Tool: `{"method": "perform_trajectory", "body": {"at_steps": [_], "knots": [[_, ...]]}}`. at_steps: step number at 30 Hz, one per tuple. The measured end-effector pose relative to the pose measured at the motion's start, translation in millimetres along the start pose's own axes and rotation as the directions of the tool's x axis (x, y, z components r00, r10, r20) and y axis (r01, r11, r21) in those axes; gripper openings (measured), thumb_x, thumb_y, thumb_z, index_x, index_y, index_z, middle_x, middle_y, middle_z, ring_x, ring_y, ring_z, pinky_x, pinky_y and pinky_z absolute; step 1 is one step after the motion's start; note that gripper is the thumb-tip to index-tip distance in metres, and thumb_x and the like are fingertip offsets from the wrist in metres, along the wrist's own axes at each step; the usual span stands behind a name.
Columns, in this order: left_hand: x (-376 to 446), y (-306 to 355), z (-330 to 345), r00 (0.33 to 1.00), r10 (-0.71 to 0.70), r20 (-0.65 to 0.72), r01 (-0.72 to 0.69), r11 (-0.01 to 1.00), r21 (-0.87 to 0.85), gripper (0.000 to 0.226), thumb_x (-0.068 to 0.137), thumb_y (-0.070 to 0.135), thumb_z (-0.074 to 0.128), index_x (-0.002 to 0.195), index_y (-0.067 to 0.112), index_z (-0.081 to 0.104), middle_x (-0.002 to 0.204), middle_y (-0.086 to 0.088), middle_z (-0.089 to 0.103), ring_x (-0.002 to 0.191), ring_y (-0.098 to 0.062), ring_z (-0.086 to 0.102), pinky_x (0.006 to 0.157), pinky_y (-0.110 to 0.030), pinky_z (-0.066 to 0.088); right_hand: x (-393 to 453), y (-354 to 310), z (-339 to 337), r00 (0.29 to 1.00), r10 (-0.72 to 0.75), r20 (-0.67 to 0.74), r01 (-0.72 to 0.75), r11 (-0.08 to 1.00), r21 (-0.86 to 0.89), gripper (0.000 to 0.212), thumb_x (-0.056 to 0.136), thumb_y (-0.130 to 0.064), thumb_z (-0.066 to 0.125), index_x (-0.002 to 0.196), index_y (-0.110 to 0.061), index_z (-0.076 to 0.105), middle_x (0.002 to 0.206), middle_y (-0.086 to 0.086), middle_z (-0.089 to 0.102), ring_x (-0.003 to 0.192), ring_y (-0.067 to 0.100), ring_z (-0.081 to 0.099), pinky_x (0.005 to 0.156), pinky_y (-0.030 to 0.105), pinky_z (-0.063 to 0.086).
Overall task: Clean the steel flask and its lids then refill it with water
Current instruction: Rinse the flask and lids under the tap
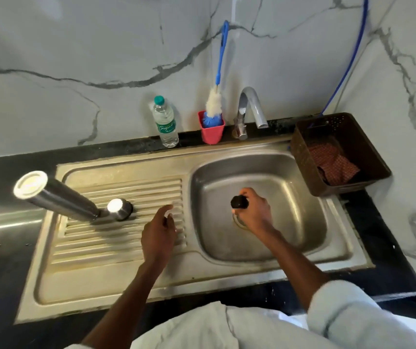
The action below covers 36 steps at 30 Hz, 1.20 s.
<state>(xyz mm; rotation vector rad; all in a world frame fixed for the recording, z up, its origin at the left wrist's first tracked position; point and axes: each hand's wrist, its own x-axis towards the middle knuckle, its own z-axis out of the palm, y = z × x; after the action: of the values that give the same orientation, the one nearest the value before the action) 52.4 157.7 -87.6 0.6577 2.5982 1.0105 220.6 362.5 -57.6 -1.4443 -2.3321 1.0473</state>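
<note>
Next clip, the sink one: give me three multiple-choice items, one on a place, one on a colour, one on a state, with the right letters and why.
1. Where does the steel flask stand?
A. in the basin
B. on the ribbed drainboard
C. in the brown basket

2. What colour is the cup holding the bottle brush?
A. red-pink
B. green
C. black

3. What is the right hand doing?
A. resting flat on the counter
B. turning the tap
C. gripping a small black lid

Answers:
1 B: the flask is upside down on the drainboard, left of the basin, beside a steel cap.
2 A: the cup by the tap is red-pink.
3 C: its fingers curl round the black lid over the sink, while the left hand is open and holds nothing.
</note>
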Motion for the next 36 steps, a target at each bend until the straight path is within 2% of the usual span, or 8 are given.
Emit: {"method": "perform_trajectory", "body": {"at_steps": [1, 6, 10, 16, 20, 25, 30, 36], "knots": [[-1.2, -4.8, -3.4, 1.0, 0.017, 0.014, -0.017, 1.0, 0.019, 0.031, 0.106, 0.026, 0.051, 0.132, 0.04, 0.06, 0.075, 0.012, 0.071, 0.069, -0.006, 0.068, 0.068, -0.035, 0.056, -2.7, 2.8, 6.2, 0.999, 0.024, 0.022, -0.023, 0.999, -0.026, 0.053, 0.075, -0.028, 0.081, 0.118, -0.036, 0.052, 0.113, -0.004, 0.07, 0.107, 0.026, 0.066, 0.084, 0.032, 0.05], [-11.9, -19.1, -23.5, 0.997, 0.07, -0.016, -0.069, 0.994, 0.087, 0.032, 0.104, 0.022, 0.056, 0.133, 0.034, 0.064, 0.089, 0.013, 0.069, 0.082, -0.013, 0.066, 0.072, -0.033, 0.052, -7.2, -25.9, 8.8, 0.941, -0.223, -0.253, 0.24, 0.97, 0.038, 0.052, 0.082, -0.026, 0.081, 0.126, -0.025, 0.055, 0.121, -0.006, 0.065, 0.107, 0.011, 0.059, 0.09, 0.027, 0.046], [-16.9, -37.1, -38.6, 0.996, 0.089, -0.016, -0.088, 0.994, 0.072, 0.031, 0.105, 0.021, 0.056, 0.133, 0.031, 0.065, 0.105, 0.006, 0.075, 0.093, -0.014, 0.068, 0.079, -0.037, 0.057, -10.0, -17.7, 32.6, 0.996, 0.069, -0.056, -0.072, 0.997, -0.042, 0.048, 0.074, -0.033, 0.084, 0.112, -0.027, 0.054, 0.109, 0.001, 0.07, 0.101, 0.026, 0.068, 0.081, 0.034, 0.051], [-19.7, -83.2, -85.1, 0.943, 0.315, -0.107, -0.288, 0.934, 0.212, 0.037, 0.096, 0.031, 0.053, 0.124, 0.016, 0.071, 0.121, -0.004, 0.071, 0.107, -0.022, 0.065, 0.085, -0.036, 0.053, -15.9, -57.0, 54.1, 1.0, -0.01, 0.006, 0.009, 0.981, 0.196, 0.049, 0.073, -0.033, 0.09, 0.111, -0.024, 0.061, 0.103, -0.008, 0.065, 0.09, 0.011, 0.062, 0.072, 0.022, 0.043], [-10.3, -135.9, -109.9, 0.976, 0.187, -0.109, -0.148, 0.944, 0.296, 0.039, 0.092, 0.02, 0.068, 0.131, 0.017, 0.067, 0.134, -0.008, 0.064, 0.119, -0.03, 0.062, 0.097, -0.046, 0.053, -20.2, -91.9, 83.1, 0.993, -0.033, 0.11, -0.005, 0.944, 0.331, 0.045, 0.071, -0.028, 0.093, 0.104, -0.027, 0.062, 0.095, -0.014, 0.07, 0.089, 0.002, 0.066, 0.069, 0.01, 0.045], [-4.4, -144.6, -126.5, 0.999, 0.05, -0.008, -0.046, 0.952, 0.302, 0.046, 0.088, 0.03, 0.073, 0.131, 0.024, 0.058, 0.142, -0.003, 0.054, 0.112, -0.028, 0.063, 0.084, -0.042, 0.056, -24.9, -147.1, 141.8, 0.971, -0.183, 0.154, 0.137, 0.953, 0.269, 0.054, 0.069, -0.015, 0.09, 0.112, -0.027, 0.059, 0.108, -0.006, 0.069, 0.101, 0.013, 0.066, 0.086, 0.032, 0.056], [6.0, -146.8, -136.5, 0.998, 0.041, 0.051, -0.054, 0.953, 0.299, 0.03, 0.094, 0.045, 0.065, 0.12, 0.031, 0.062, 0.128, 0.004, 0.064, 0.107, -0.023, 0.068, 0.081, -0.039, 0.059, -28.5, -178.4, 182.3, 0.96, -0.25, 0.128, 0.23, 0.961, 0.151, 0.046, 0.075, -0.008, 0.082, 0.114, -0.021, 0.061, 0.106, -0.008, 0.063, 0.097, 0.015, 0.06, 0.074, 0.025, 0.041], [9.8, -148.6, -140.5, 0.998, 0.0, 0.068, -0.022, 0.943, 0.332, 0.031, 0.093, 0.051, 0.064, 0.12, 0.035, 0.061, 0.127, 0.005, 0.064, 0.104, -0.023, 0.069, 0.082, -0.039, 0.059, -28.3, -180.4, 202.8, 0.962, -0.243, 0.123, 0.24, 0.97, 0.039, 0.042, 0.079, -0.008, 0.077, 0.113, -0.023, 0.057, 0.11, -0.003, 0.064, 0.098, 0.022, 0.062, 0.071, 0.03, 0.041]]}}
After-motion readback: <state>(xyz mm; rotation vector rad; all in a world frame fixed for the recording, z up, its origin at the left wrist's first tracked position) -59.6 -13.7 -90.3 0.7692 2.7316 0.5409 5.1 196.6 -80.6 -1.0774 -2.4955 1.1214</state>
